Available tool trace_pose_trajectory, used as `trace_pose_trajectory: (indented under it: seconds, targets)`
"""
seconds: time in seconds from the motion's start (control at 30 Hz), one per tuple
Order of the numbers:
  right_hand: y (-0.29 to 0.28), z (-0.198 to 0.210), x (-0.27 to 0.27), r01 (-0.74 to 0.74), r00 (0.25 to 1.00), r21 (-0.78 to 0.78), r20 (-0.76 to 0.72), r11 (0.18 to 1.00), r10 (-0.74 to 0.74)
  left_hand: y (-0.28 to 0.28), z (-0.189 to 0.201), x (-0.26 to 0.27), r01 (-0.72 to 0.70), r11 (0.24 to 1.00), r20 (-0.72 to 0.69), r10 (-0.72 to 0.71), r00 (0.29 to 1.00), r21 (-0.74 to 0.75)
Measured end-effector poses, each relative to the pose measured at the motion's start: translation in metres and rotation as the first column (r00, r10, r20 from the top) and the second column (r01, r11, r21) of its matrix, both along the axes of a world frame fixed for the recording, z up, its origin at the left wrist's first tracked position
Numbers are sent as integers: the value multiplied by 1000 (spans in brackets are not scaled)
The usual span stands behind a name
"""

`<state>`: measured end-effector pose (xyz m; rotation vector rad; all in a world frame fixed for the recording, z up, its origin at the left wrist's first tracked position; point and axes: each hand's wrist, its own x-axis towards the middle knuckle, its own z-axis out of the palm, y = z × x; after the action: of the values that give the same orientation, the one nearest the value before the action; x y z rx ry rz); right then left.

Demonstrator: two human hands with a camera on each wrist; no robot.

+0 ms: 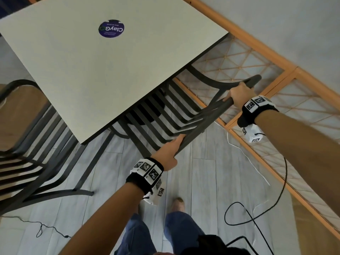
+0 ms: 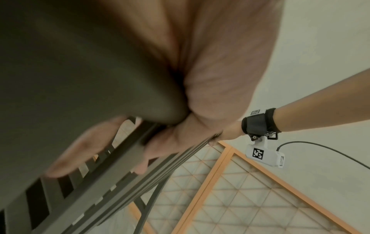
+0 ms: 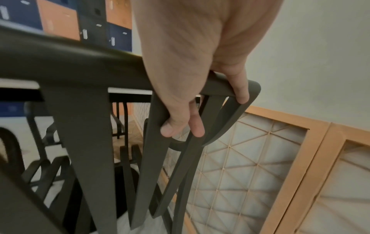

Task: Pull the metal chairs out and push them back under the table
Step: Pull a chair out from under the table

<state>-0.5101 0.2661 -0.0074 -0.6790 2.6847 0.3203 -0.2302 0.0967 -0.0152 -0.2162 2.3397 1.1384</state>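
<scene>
Dark grey metal slatted chair (image 1: 165, 115) sits mid-frame in the head view, its seat tucked partly under the pale grey square worktop (image 1: 92, 70); the top rail of the backrest runs diagonally from lower centre to right of centre. No containers in any view.

Left hand (image 1: 166, 155) grips the lower end of that top rail, fingers wrapped round the bar. Right hand (image 1: 239, 94) grips the upper end of the same rail, near its rounded corner.

Head view only: round purple sticker (image 1: 111, 28) at the upper middle of the worktop; second dark metal chair with a wooden seat (image 1: 24, 126) at the left edge, partly under the worktop; black cable (image 1: 257, 214) looped on the grey plank floor (image 1: 202, 181), lower right; blue trouser legs at bottom centre.

Left wrist view: palm and rail very close and blurred; right forearm with black wrist strap (image 2: 258, 122) at the right.

Right wrist view only: fingers (image 3: 197, 125) curled over the rail and clamped on it, tips below the bar. Orange-framed lattice screen (image 3: 250, 166) lower right; blue and orange cabinet fronts (image 3: 58, 17) upper left.
</scene>
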Motion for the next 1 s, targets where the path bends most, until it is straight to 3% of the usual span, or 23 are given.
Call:
trace_pose_trajectory:
  seconds: [0.2, 0.47, 0.63, 0.83, 1.0]
  targets:
    - [4, 0, 6, -13, 1000, -53, -25, 998, 12, 5, -2, -1, -24, 1000, 2, 24, 1000, -8]
    - [-6, 14, 36, -119, 991, 54, -52, 991, 122, 11, -1, 10, -49, 992, -51, 44, 998, -118]
    - [-18, 19, 63, -77, 997, 16, -4, 997, 77, -4, -5, 34, -58, 994, -131, 46, 990, -91]
    - [-64, 65, 134, -29, 976, 73, 219, 997, 12, -36, -20, 124, -187, 975, -234, 154, 960, -122]
    - [-139, 83, 217, -160, 927, 96, 357, 982, 116, -87, -62, 268, -291, 941, -37, 289, 956, -170]
